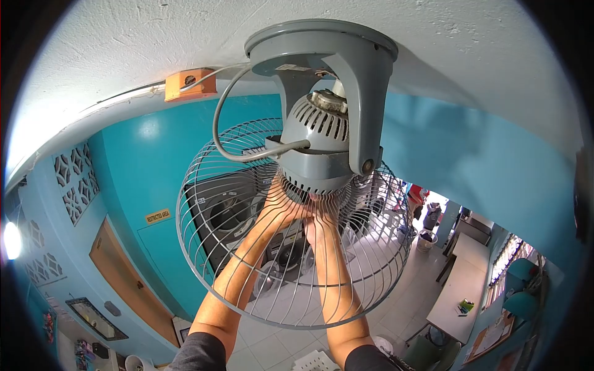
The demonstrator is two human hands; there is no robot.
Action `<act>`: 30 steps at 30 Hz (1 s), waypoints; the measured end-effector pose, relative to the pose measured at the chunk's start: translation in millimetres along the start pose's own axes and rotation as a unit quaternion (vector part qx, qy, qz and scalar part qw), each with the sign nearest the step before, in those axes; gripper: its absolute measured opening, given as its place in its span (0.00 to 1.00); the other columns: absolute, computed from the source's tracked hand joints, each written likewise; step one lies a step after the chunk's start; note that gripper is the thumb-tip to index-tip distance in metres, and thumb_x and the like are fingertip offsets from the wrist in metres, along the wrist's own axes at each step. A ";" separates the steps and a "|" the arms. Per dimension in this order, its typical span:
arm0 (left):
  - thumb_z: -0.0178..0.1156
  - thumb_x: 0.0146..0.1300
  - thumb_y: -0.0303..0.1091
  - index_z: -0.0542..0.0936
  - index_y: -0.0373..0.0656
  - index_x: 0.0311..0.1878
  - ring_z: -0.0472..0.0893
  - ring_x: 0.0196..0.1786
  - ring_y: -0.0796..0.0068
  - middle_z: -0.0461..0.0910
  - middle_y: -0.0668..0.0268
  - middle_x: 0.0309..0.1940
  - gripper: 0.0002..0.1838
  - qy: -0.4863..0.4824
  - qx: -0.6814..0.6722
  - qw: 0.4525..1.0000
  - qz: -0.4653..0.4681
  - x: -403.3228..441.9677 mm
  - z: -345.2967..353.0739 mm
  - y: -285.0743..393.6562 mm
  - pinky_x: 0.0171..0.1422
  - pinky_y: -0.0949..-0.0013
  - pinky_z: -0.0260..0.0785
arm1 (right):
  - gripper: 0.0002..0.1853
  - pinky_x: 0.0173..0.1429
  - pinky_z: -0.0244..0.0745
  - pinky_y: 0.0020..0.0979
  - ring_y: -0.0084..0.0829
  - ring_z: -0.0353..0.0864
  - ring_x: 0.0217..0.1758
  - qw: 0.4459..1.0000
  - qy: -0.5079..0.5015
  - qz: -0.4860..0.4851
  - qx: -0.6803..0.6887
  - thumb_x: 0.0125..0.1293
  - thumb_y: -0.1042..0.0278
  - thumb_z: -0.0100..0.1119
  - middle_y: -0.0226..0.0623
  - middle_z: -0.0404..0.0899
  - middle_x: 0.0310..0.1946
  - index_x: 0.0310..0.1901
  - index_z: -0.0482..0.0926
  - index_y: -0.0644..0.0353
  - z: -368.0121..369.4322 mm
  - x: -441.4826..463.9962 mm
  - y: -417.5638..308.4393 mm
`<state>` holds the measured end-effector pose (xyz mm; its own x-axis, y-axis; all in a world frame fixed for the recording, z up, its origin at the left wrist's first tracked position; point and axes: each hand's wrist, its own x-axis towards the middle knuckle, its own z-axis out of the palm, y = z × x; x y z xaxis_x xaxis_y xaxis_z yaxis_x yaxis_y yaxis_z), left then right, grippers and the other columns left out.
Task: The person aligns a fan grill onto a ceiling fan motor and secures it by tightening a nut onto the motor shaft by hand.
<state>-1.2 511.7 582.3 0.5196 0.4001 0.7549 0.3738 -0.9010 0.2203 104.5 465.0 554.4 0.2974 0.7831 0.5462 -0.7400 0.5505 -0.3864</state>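
A grey fan motor housing [318, 133] hangs from a round ceiling mount [322, 37] by a forked bracket [365, 111]. Below it spreads a round wire guard [297, 321], with no fan blades visible. Both arms reach up inside the guard. My left hand [281, 201] is raised at the underside of the motor, its fingers partly behind the wires. Beside it, my right hand [323, 213] is also up at the motor's base. The wires and housing hide the fingertips and anything between them. A grey cable [218, 123] loops from the mount to the motor.
An orange junction box [190, 85] sits at the ceiling edge, left of the mount. Black speakers or machines [223, 207] stand beyond the guard. A long table [461, 278] is at the right, a brown door [133, 281] at the left.
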 end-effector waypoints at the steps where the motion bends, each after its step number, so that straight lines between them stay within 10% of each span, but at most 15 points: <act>1: 0.58 0.34 0.64 0.47 0.29 0.59 0.47 0.63 0.49 0.46 0.43 0.60 0.57 -0.001 -0.002 1.000 0.000 0.6 -0.7 1.2 0.67 0.60 0.36 | 0.24 0.35 0.72 0.23 0.22 0.71 0.34 1.000 0.021 -0.021 -0.005 0.43 0.78 0.59 0.29 0.66 0.39 0.45 0.64 0.55 15.8 -6.9 -6.1; 9: 0.58 0.34 0.63 0.47 0.29 0.59 0.47 0.63 0.48 0.45 0.42 0.60 0.57 -0.034 -0.048 0.998 -0.022 -0.2 -7.3 15.3 0.67 0.59 0.36 | 0.23 0.33 0.73 0.24 0.25 0.73 0.35 0.997 -0.026 -0.045 0.049 0.45 0.79 0.58 0.31 0.70 0.39 0.45 0.66 0.56 7.3 -6.1 1.3; 15: 0.58 0.35 0.62 0.47 0.29 0.59 0.46 0.63 0.46 0.44 0.41 0.60 0.56 -0.059 -0.045 0.997 -0.036 3.3 5.2 -11.3 0.67 0.58 0.36 | 0.16 0.38 0.73 0.28 0.26 0.71 0.42 0.970 -0.031 -0.180 -0.159 0.51 0.69 0.54 0.30 0.70 0.42 0.43 0.68 0.52 -16.2 -8.7 32.9; 20: 0.57 0.36 0.62 0.47 0.30 0.59 0.46 0.63 0.48 0.45 0.43 0.60 0.56 -0.008 -0.031 0.999 -0.007 0.5 6.3 -9.9 0.67 0.58 0.36 | 0.11 0.42 0.73 0.31 0.28 0.69 0.48 0.978 -0.115 -0.033 0.172 0.56 0.62 0.51 0.29 0.70 0.44 0.41 0.70 0.49 -0.9 -7.5 1.7; 22: 0.57 0.36 0.62 0.47 0.30 0.60 0.46 0.63 0.50 0.46 0.44 0.61 0.56 -0.006 -0.045 0.999 -0.007 -0.9 1.6 2.5 0.67 0.58 0.36 | 0.11 0.33 0.75 0.28 0.27 0.71 0.44 0.984 -0.015 -0.040 0.171 0.57 0.59 0.49 0.28 0.72 0.40 0.41 0.70 0.50 -1.5 -0.9 4.0; 30: 0.56 0.38 0.63 0.48 0.32 0.60 0.47 0.63 0.53 0.47 0.49 0.61 0.54 -0.015 -0.069 0.997 0.005 1.5 -1.7 6.1 0.67 0.59 0.36 | 0.12 0.44 0.69 0.42 0.26 0.71 0.40 0.971 -0.189 0.055 0.139 0.60 0.58 0.42 0.30 0.72 0.34 0.42 0.68 0.54 -26.2 13.1 -4.3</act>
<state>0.6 506.5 585.9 0.5468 0.3937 0.7389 0.2603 -0.9188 0.2968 127.4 480.5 543.8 0.0044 0.6420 0.7667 -0.9045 0.3295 -0.2707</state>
